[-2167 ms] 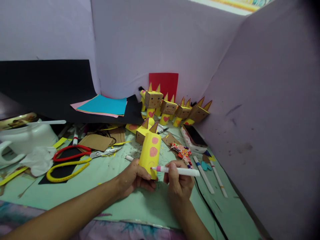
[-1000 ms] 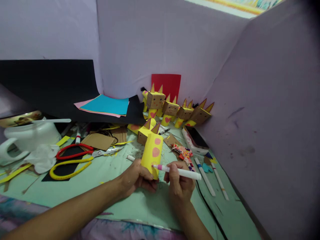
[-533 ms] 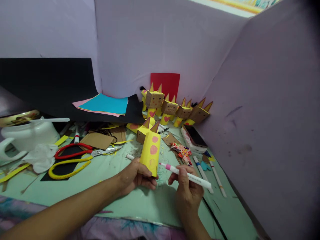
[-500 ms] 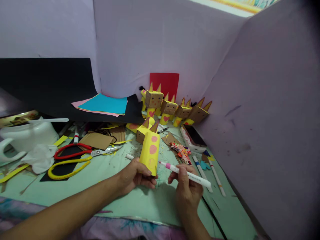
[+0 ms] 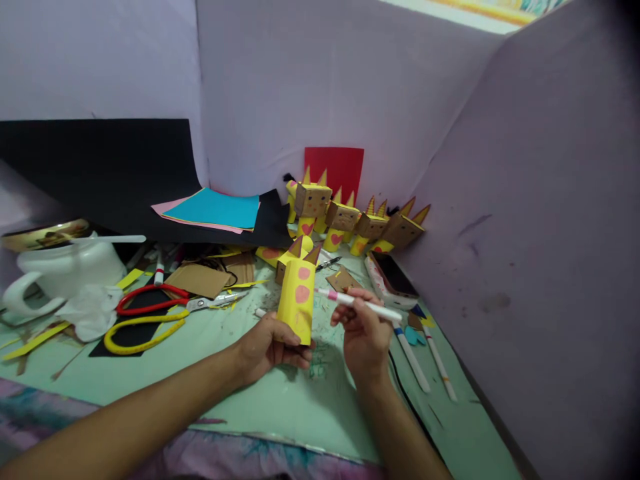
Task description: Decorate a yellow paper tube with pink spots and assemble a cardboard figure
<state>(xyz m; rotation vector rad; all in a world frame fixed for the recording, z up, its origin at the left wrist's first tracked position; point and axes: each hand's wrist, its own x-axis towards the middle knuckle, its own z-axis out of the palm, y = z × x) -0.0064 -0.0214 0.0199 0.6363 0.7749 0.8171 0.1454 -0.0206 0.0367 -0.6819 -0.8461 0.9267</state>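
Note:
My left hand [image 5: 273,347] is closed around the lower end of a yellow paper figure [image 5: 296,310], a tube with pink spots down its side and two brown-and-yellow pointed ears at its far end. Between the fingers of my right hand [image 5: 367,330] is a white marker [image 5: 367,307] with a pink band. Its tip points left, close to the tube's right edge; I cannot tell whether it touches. Beyond the tube, several finished-looking yellow figures with cardboard heads [image 5: 343,219] stand in a row.
Scissors [image 5: 165,310] with red and yellow handles lie left, near a white mug [image 5: 65,267] and crumpled tissue [image 5: 90,312]. Coloured paper sheets [image 5: 215,208] sit behind. A phone [image 5: 397,272] and capped markers [image 5: 413,360] are on the right, beside the side wall [image 5: 540,267].
My right hand has lifted the marker up and slightly left, toward the upper part of the tube. The tube is tilted a little more upright, still in my left hand. The view has shifted slightly.

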